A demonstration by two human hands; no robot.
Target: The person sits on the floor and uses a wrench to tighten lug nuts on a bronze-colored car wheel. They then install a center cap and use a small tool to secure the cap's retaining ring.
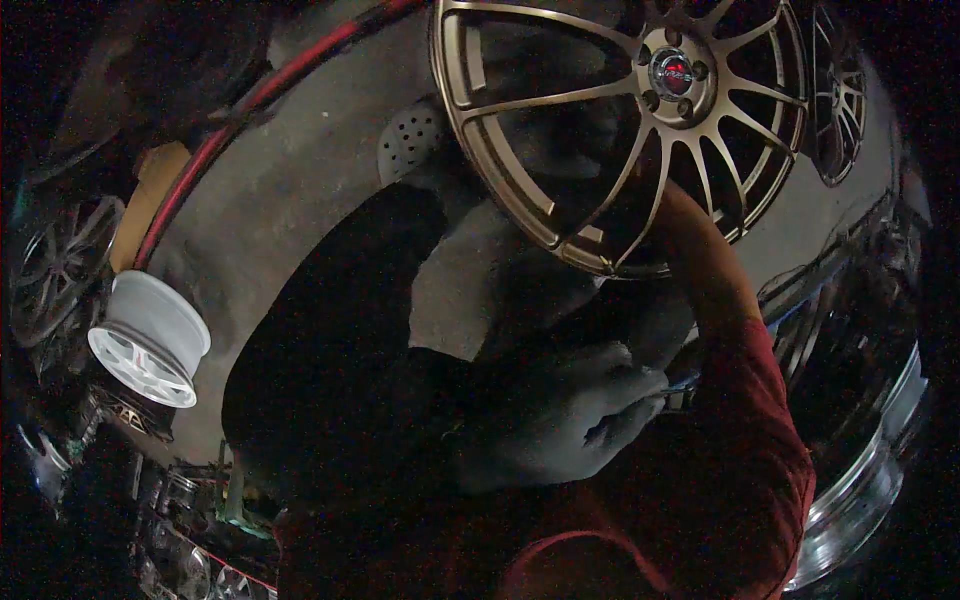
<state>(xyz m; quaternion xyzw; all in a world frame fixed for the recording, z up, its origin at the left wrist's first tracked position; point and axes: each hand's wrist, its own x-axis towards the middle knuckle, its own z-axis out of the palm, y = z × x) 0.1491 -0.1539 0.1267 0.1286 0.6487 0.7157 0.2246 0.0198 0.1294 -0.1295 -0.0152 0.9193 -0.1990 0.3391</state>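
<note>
A bronze multi-spoke car wheel rim (pixel 535 103) with a dark, red-marked centre cap (pixel 675 72) fills the upper right. My right hand (pixel 652 185) reaches up to its lower spokes from a maroon sleeve. Spokes and shadow hide those fingers, so their grip does not show. Below the rim, close to my body, my left hand (pixel 570 415) looks grey in the dim light. Its fingers are curled closed. Something thin and bluish (pixel 682 382) shows beside them, too dark to name. A black-clad leg (pixel 310 330) stretches up towards a grey shoe with holes (pixel 410 142).
A white wheel rim (pixel 150 335) lies tilted at the left. Behind it are a cardboard piece (pixel 150 200) and a curved red strip (pixel 270 88) along the grey floor (pixel 310 165). Dark wheels (pixel 848 110) line the right edge, and a shiny silver rim (pixel 850 515) sits lower down.
</note>
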